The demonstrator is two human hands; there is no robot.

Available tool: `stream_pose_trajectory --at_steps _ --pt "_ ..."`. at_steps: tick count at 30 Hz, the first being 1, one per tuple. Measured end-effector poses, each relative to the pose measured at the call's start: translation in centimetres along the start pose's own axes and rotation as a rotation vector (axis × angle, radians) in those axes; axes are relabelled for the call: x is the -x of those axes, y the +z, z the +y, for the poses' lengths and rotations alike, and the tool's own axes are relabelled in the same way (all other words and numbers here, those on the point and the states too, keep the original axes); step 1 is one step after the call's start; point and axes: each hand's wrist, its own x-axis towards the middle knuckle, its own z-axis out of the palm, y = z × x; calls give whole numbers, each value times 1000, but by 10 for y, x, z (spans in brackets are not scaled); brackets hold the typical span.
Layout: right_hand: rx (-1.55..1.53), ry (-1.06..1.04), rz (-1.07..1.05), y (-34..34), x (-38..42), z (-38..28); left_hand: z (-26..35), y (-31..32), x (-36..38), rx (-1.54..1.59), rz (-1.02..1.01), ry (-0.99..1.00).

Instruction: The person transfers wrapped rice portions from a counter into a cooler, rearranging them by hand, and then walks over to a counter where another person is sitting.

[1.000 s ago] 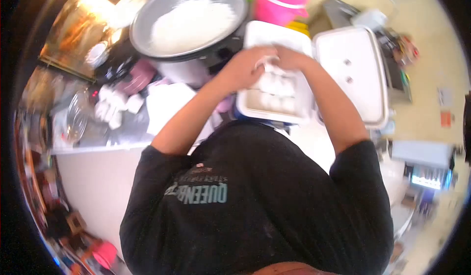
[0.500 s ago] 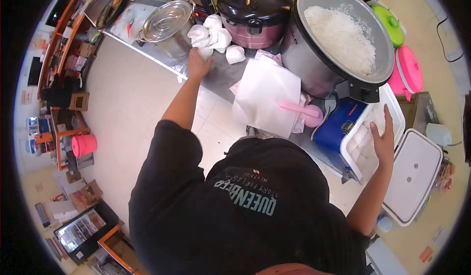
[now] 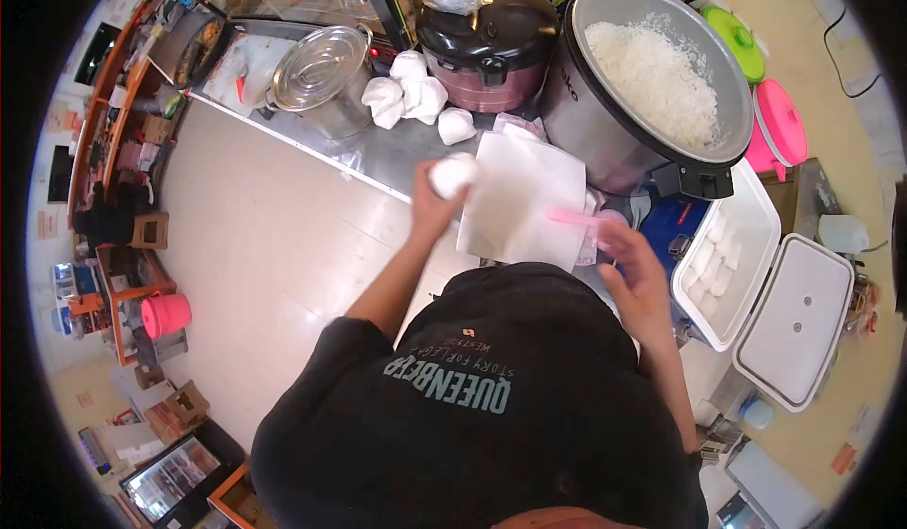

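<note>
My left hand (image 3: 435, 210) is closed around a white paper-wrapped bundle (image 3: 455, 174), held up beside the left edge of a stack of white paper sheets (image 3: 515, 184). Several similar wrapped bundles (image 3: 422, 97) sit on the metal counter by the pink-sided rice cooker (image 3: 482, 76). Across the paper's right side lies a pink rice paddle (image 3: 570, 217), its round end partly hidden. Close to that end is my right hand (image 3: 640, 274), thumb and fingers apart, with nothing visible in it. Loose white rice (image 3: 657, 85) fills the large open cooker (image 3: 590, 132).
On the right stands a blue cooler box (image 3: 742, 298) holding several white bundles, its lid (image 3: 794, 326) off beside it. A lidded steel pot (image 3: 326, 80) is on the counter's left. Green (image 3: 735, 45) and pink (image 3: 784, 127) lidded containers stand behind the large cooker.
My left hand has lifted one wrapped bundle off the counter and brought it right, toward the paper. My right hand has moved left from the cooler box to near the paddle.
</note>
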Motion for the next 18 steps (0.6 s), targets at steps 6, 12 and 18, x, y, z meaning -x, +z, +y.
stream_pose_trajectory --at_steps 6,12,18 --pt "-964 376 -4 38 -32 20 173 62 25 137 -618 761" --pt "-869 350 241 15 -15 31 53 55 -73 -639 -97 339" --pt "-744 365 285 12 0 44 -15 71 -106 -835 59 233"
